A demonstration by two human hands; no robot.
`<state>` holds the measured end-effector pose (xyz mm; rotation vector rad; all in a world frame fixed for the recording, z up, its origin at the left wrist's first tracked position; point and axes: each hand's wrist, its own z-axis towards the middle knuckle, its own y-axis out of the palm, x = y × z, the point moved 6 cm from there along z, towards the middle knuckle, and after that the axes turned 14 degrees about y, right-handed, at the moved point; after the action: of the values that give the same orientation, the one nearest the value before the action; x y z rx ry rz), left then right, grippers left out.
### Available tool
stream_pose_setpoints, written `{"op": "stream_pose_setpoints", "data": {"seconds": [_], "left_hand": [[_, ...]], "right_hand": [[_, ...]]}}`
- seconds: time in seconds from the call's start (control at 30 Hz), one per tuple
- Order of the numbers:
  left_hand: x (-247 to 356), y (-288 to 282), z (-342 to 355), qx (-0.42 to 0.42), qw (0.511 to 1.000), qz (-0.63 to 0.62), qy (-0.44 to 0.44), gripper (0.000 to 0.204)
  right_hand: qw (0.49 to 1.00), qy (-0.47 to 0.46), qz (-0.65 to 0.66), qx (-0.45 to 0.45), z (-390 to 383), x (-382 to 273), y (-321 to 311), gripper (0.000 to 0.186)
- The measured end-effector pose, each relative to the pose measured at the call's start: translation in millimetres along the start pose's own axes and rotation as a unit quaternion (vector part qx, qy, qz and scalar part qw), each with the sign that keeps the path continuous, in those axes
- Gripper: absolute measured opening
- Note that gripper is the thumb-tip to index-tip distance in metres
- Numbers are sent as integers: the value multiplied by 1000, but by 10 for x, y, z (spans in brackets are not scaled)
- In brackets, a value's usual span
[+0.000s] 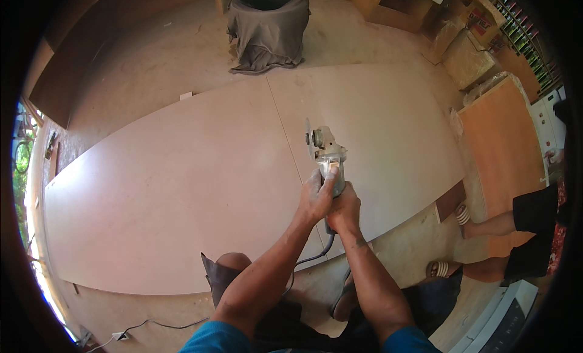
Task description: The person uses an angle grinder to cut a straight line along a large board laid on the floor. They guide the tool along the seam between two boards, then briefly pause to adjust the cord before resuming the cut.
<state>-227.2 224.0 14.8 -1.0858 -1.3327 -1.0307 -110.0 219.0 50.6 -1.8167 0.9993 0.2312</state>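
Note:
Both of my hands grip a silver angle grinder (328, 156) with an exposed disc on its left side. My left hand (318, 192) wraps its upper body, thumb on top, while my right hand (344, 205) holds it lower, just behind. A black cord hangs from the grinder's rear. Beneath it lies a large pale board (170, 195) on the floor, crossed by a straight line running under the tool, which is held over that line. Whether the disc touches the board, I cannot tell.
A cloth-draped container (266, 34) stands beyond the board. Wooden cabinet pieces (70, 61), cartons (470, 64) and an orange-brown panel (501, 146) line the sides. Another person's sandalled feet (463, 218) are at the right. A power strip (120, 336) lies lower left.

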Motion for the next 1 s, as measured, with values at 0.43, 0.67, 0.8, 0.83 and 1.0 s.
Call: {"op": "stream_pose_setpoints", "data": {"seconds": [0.43, 0.67, 0.8, 0.83, 1.0], "left_hand": [[-1007, -119, -189, -110, 994, -16, 13, 34], [-1352, -660, -691, -165, 821, 547, -2, 79], [-1417, -511, -1202, -246, 771, 584, -63, 85], [-1516, -574, -1368, -189, 834, 483, -188, 87], [-1745, -574, -2756, 393, 748, -36, -534, 105]], "right_hand": [[973, 65, 218, -47, 250, 728, -95, 34], [938, 109, 327, -31, 356, 1285, -504, 27], [928, 122, 349, -42, 371, 1478, -655, 28], [928, 127, 348, -44, 344, 1515, -703, 28], [932, 148, 326, -62, 277, 1585, -998, 28]]}}
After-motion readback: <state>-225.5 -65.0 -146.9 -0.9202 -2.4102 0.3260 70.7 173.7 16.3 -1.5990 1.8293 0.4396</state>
